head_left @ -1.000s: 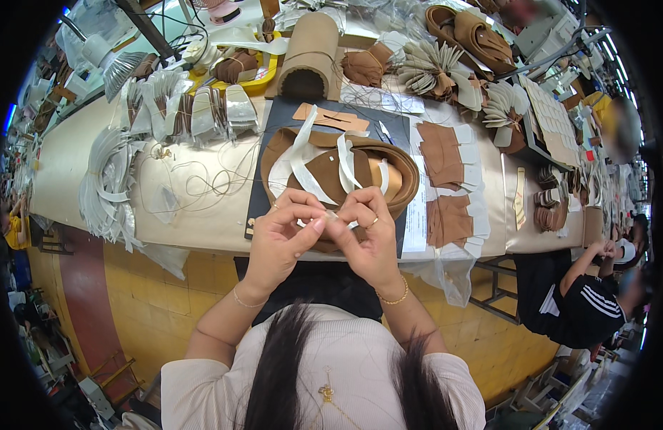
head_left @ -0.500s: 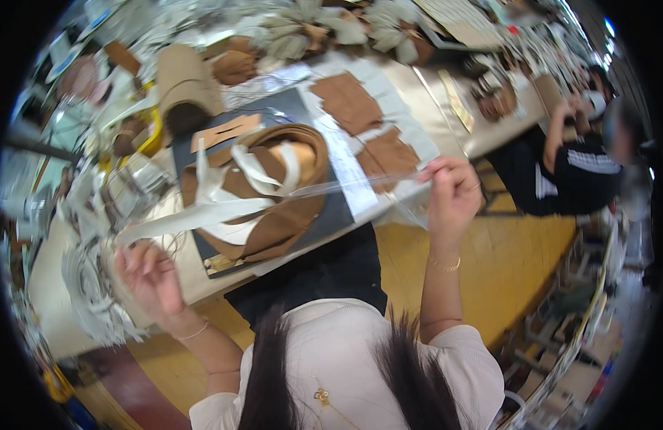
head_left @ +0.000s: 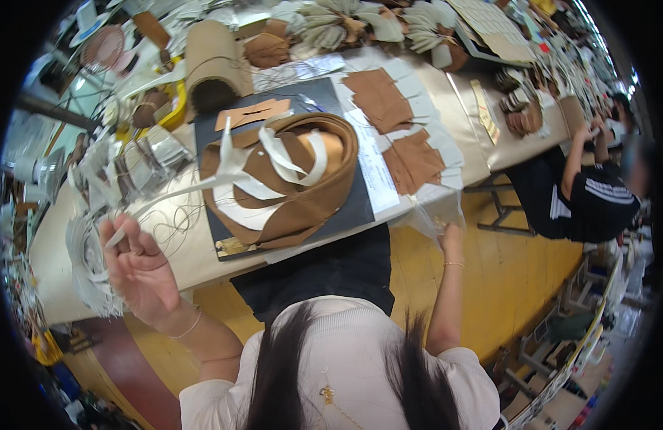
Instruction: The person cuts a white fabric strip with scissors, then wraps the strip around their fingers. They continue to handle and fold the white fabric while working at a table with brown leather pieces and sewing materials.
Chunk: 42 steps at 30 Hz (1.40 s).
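The left hand (head_left: 138, 269), raised left of the dark mat (head_left: 346, 208) on the worktop (head_left: 188, 247), pinches a clear film strip (head_left: 174, 193) stretching over the tan leather piece (head_left: 303, 204) on that mat. Right of the mat, the right hand (head_left: 450, 236) grips clear film (head_left: 435, 211).

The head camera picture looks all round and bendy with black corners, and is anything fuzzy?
Head view: a fisheye lens bows the long table edge and leaves black corners; the brown leather piece at the middle is sharp; the left hand is slightly soft; the seated co-worker near the rim looks smeared; lighting is even, without harsh glare.
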Each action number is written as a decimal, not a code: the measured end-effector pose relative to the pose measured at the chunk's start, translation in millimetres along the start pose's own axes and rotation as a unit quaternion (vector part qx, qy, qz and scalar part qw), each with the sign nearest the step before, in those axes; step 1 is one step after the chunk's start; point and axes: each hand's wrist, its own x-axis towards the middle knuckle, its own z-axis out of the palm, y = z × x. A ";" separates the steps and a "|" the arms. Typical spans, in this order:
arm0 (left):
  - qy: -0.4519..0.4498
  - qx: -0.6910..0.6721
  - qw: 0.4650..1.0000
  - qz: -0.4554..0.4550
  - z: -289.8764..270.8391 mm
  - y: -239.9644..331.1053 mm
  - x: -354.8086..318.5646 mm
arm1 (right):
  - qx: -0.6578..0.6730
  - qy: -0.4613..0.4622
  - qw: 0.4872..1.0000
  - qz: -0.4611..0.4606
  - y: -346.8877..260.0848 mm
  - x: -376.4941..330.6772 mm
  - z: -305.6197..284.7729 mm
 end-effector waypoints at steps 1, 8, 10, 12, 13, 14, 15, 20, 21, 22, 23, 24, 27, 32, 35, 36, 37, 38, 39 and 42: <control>0.029 0.034 0.999 0.009 -0.8 0.2 -1.5 | -0.136 0.018 0.988 -0.075 -4.7 5.0 -7.0; 0.085 0.171 0.981 0.016 7.6 -3.9 -9.3 | -0.078 -0.076 0.993 0.046 -69.0 18.9 -87.6; 0.088 0.212 0.973 0.039 12.9 -10.9 -6.2 | -0.067 -0.101 0.992 0.015 -88.0 10.8 -113.9; 0.104 0.268 0.957 0.045 20.6 -16.5 -6.1 | -0.050 -0.136 0.989 -0.004 -108.8 6.4 -145.1; 0.085 0.251 0.963 0.039 24.7 -20.3 -6.4 | 0.075 -0.158 0.984 -0.036 -121.8 3.8 -159.2; 0.065 0.234 0.970 0.031 28.7 -23.6 -6.9 | 0.199 -0.177 0.962 -0.061 -136.2 0.4 -172.4; 0.044 0.215 0.975 0.023 32.5 -26.6 -7.6 | 0.310 -0.191 0.929 -0.068 -151.7 -3.8 -184.7; -0.044 0.227 0.971 -0.052 46.5 -41.1 -12.6 | 0.690 -0.243 0.625 -0.273 -252.0 -32.0 -186.5; -0.041 0.265 0.960 -0.076 48.5 -42.7 -14.2 | 0.716 -0.270 0.590 -0.256 -271.0 -37.6 -180.5; -0.039 0.294 0.950 -0.097 50.3 -45.2 -15.7 | 0.740 -0.330 0.513 -0.284 -288.6 -39.7 -175.0; -0.037 0.324 0.938 -0.120 51.9 -46.0 -17.2 | 0.746 -0.388 0.457 -0.291 -303.7 -41.8 -170.3; -0.063 0.307 0.943 -0.115 52.1 -47.3 -16.3 | 0.762 -0.409 0.422 -0.273 -315.8 -44.7 -166.7; -0.013 0.278 0.945 -0.170 54.0 -50.5 -16.9 | 0.787 -0.456 0.354 -0.218 -342.6 -52.7 -158.0; 0.012 0.234 0.946 -0.226 52.1 -51.0 -8.5 | 0.790 -0.445 0.372 -0.199 -358.0 -52.9 -157.8; -0.018 0.223 0.941 -0.253 54.1 -49.4 -5.3 | 0.788 -0.449 0.386 -0.168 -359.1 -50.5 -158.5; -0.026 0.232 0.937 -0.261 55.1 -48.4 -4.3 | 0.774 -0.450 0.413 -0.165 -360.0 -50.1 -157.7; -0.038 0.242 0.931 -0.271 56.5 -47.8 -3.7 | 0.760 -0.451 0.439 -0.161 -360.7 -50.1 -156.9; -0.049 0.249 0.927 -0.277 57.9 -48.0 -2.7 | 0.740 -0.439 0.469 -0.198 -361.4 -51.6 -155.6; -0.059 0.255 0.926 -0.273 59.5 -48.7 -2.0 | 0.725 -0.441 0.487 -0.210 -361.3 -53.0 -155.0; -0.073 0.266 0.928 -0.249 64.3 -52.8 -0.4 | 0.685 -0.464 0.501 -0.254 -359.9 -58.0 -155.1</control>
